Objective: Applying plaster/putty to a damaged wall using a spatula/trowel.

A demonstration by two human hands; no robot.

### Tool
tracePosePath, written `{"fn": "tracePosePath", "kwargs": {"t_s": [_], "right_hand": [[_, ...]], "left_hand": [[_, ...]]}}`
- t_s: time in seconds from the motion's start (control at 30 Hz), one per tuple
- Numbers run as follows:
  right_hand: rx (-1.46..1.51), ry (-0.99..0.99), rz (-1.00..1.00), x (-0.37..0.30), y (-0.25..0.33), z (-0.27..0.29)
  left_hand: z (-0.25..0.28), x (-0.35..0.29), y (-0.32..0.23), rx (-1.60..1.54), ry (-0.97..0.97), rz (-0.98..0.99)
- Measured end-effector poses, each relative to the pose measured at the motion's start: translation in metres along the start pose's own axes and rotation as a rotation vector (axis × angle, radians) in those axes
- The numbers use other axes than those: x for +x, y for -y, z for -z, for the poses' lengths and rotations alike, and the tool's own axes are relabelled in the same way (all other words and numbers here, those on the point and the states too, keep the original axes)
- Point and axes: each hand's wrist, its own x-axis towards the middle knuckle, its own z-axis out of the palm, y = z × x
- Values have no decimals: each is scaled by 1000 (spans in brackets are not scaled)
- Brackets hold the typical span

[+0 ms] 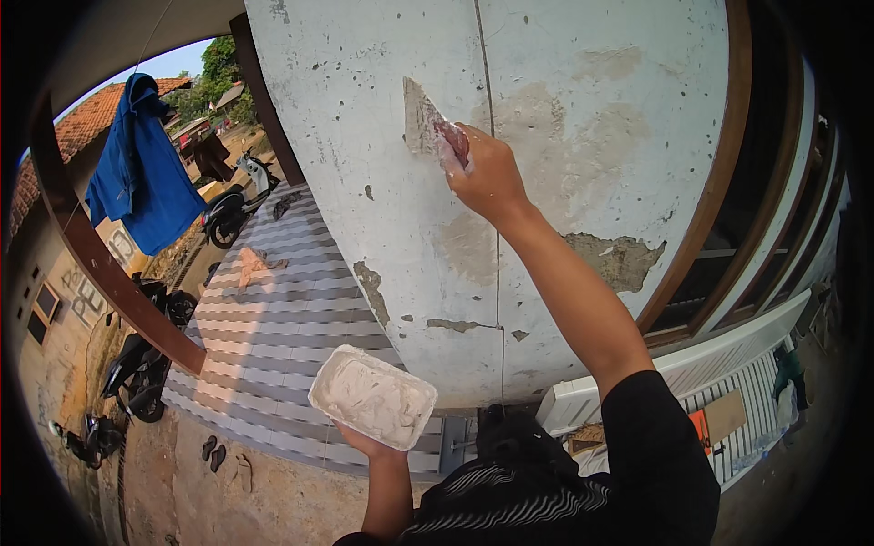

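Note:
My right hand (487, 177) is closed round the reddish handle of a putty knife (421, 118). The wide blade, smeared with pale filler, lies against the white wall (346, 164), left of a thin cable running down it. Low in front of me, my left hand (371, 443) holds up a white rectangular tub (317, 398) from beneath. Whitish-beige putty (369, 391) fills the tub; most of the left fingers are hidden under it. Greyish filler patches (533, 118) cover the wall right of the blade, and peeled paint shows a bare patch (617, 259) under my right forearm.
A white slatted bench (564, 400) stands below the brown-framed windows (728, 227) at the right. Tiled porch floor (264, 318) stretches to the left, with a crumpled cloth (255, 266) on it. A blue garment (146, 173) hangs by a brown post (118, 273); motorbikes (241, 196) stand beyond.

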Motion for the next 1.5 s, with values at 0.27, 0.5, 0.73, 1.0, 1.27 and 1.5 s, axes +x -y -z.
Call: {"fn": "tracePosePath", "kwargs": {"t_s": [0.27, 0.5, 0.73, 1.0, 1.27, 1.5], "right_hand": [[34, 114, -19, 5, 22, -4], [123, 244, 24, -19, 19, -44], [61, 325, 94, -23, 20, -50], [-43, 424, 242, -28, 3, -49], [-2, 394, 274, -32, 11, -47], [43, 336, 265, -39, 13, -44]], "left_hand": [[7, -1, -14, -35, -56, -66], [16, -6, -16, -1, 2, -61], [14, -9, -30, -63, -28, -118], [17, -12, -30, 1, -37, -125], [2, -13, -19, 27, -146, -189], [6, -12, -19, 5, -174, -201]]}}
